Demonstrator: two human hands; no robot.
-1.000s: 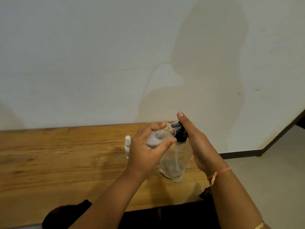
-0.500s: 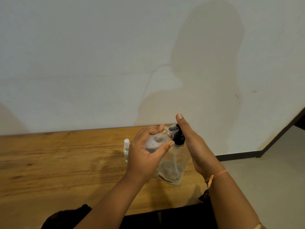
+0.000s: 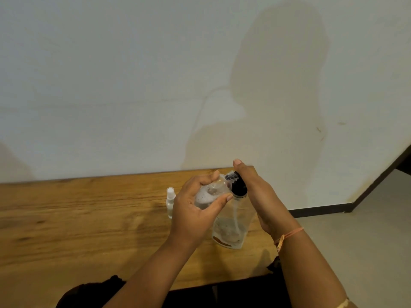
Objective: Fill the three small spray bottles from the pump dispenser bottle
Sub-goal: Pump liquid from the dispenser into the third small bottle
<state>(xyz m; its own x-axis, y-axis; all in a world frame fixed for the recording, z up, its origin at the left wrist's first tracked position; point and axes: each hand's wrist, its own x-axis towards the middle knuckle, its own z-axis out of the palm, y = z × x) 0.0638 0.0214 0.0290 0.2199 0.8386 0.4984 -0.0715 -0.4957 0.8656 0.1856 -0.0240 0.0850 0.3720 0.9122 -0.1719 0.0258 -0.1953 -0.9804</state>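
Observation:
A clear pump dispenser bottle with a black pump head stands on the wooden table near its right end. My left hand grips a small clear spray bottle, tilted with its mouth against the pump's nozzle. My right hand lies over the pump head with its fingers straight, pressing on it. A second small spray bottle with a white cap stands upright on the table just left of my left hand. A third small bottle is not visible.
A white wall rises directly behind the table. The table's right end lies just past the dispenser, with grey floor and a dark skirting board beyond. Dark clothing shows at the near edge.
Both hands and the bottles keep the same arrangement; the whole scene has only shifted slightly in view as my head moved.

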